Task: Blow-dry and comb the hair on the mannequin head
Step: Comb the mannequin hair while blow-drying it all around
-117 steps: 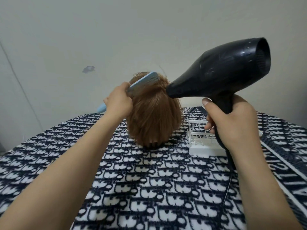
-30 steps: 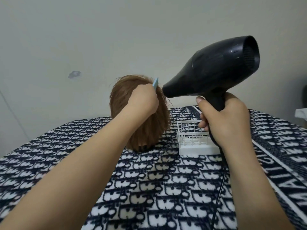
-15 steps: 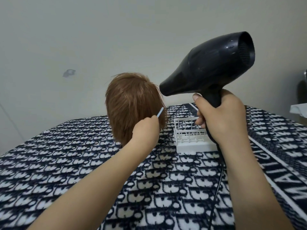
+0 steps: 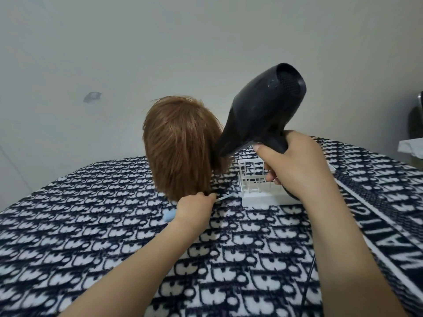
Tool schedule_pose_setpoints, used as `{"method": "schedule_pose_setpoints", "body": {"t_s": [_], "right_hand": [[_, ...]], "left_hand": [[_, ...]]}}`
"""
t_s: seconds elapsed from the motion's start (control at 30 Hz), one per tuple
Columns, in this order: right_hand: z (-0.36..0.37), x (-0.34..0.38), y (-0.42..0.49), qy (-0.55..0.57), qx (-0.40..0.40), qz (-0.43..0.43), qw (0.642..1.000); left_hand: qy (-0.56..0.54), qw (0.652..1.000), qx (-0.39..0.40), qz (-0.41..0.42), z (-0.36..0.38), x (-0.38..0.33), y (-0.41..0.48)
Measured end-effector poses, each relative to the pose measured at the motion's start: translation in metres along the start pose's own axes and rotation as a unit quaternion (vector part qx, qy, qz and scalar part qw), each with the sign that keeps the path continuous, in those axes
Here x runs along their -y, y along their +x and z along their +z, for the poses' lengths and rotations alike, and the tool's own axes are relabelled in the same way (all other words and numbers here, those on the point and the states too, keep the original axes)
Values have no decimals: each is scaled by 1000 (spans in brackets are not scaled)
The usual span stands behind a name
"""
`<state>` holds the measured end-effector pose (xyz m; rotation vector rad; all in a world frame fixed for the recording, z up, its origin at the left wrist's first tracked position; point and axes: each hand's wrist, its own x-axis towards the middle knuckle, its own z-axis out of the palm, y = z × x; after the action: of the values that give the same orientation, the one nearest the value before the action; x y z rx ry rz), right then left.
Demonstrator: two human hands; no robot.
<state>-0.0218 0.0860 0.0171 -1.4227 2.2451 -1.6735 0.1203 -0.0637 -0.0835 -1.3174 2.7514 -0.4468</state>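
A mannequin head [image 4: 180, 145] with short reddish-brown hair stands on the patterned table, its back toward me. My left hand [image 4: 194, 208] grips a light blue comb [image 4: 225, 197] at the bottom tips of the hair, low near the cloth; the comb's handle end pokes out at the hand's left. My right hand [image 4: 295, 165] grips the handle of a black hair dryer [image 4: 261, 110], whose nozzle tilts down-left and nearly touches the hair's lower right side.
A white plastic rack [image 4: 258, 191] stands just right of the head, behind the comb. The dryer's black cord [image 4: 309, 277] hangs down along my right forearm. A black-and-white patterned cloth [image 4: 91, 225] covers the table. A plain wall stands close behind.
My left hand drew the comb from the crown down through the hair to its tips. The dryer tipped downward and lowered toward the hair's right side.
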Motion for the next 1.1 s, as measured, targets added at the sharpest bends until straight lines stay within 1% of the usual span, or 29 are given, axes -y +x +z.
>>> {"method": "schedule_pose_setpoints", "body": {"t_s": [0.07,0.13,0.2,0.27,0.37,0.47,0.57,0.63,0.7,0.87,0.9,1.0,1.1], "right_hand": [[0,0,0,-13,-15,1,1000],[-1,-1,1,-10,-29,5,1000],[-2,-1,1,-2,-46,6,999],[-3,1,1,16,-69,2,997],[-5,3,-1,56,-102,-2,993],[-6,4,-2,95,-123,-1,988],[-6,5,-3,114,-136,-1,984],[-5,7,-4,112,-134,-4,985],[-3,7,-4,109,-128,-6,986],[0,8,-3,105,-117,2,988],[-1,8,-3,106,-118,2,987],[-1,8,-3,108,-121,3,987],[-1,8,-3,106,-122,5,987]], "left_hand": [[-9,1000,-17,3,0,-2,-3],[-47,998,-49,2,-2,-4,-7],[-123,989,-79,-8,-8,-6,-10],[-208,973,-99,-14,-21,-8,-13],[-286,952,-112,-14,-49,-8,-16],[-308,937,-163,-13,-83,-5,-17],[-314,913,-260,-22,-114,1,-10],[-334,897,-286,-38,-132,6,-1],[-364,889,-272,-59,-144,12,13],[-411,884,-195,-107,-149,19,45],[-408,888,-180,-114,-147,18,49],[-348,920,-143,-109,-137,10,61],[-299,941,-124,-96,-122,0,69]]}}
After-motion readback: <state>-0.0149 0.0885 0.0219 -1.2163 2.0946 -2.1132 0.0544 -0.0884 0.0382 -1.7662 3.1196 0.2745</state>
